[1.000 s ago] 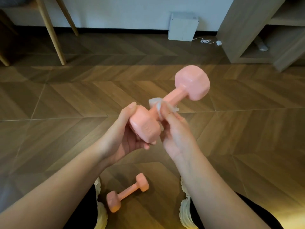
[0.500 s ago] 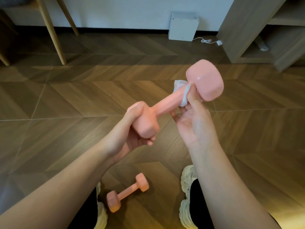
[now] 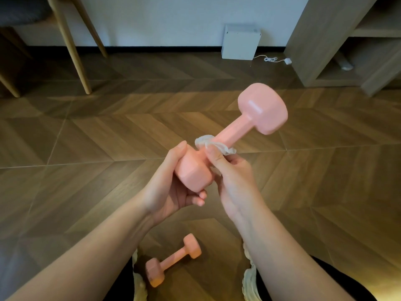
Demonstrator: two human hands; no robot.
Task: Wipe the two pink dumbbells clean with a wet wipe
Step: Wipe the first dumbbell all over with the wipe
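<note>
The left hand (image 3: 171, 192) curls round the near head of the raised dumbbell (image 3: 233, 132), thumb along its upper edge; the far head points out toward 2 o'clock, well above the wooden floor (image 3: 86, 148); the right hand (image 3: 234, 183) pinches a wet wipe (image 3: 205, 142) round the shaft just beside the near head (the wipe bunches at the thumb tip, its edges loose); the second dumbbell (image 3: 173, 260) lies on the floor at 6 o'clock, between the two pale shoes (image 3: 249, 281), its shaft slanting toward 2 o'clock; open floor spreads at 9 and 3 o'clock; chair legs (image 3: 71, 46) stand at 10 o'clock, a white box (image 3: 239, 43) against the wall at 12, and a shelf unit (image 3: 314, 40) at 2, its corner well apart from the far head.
</note>
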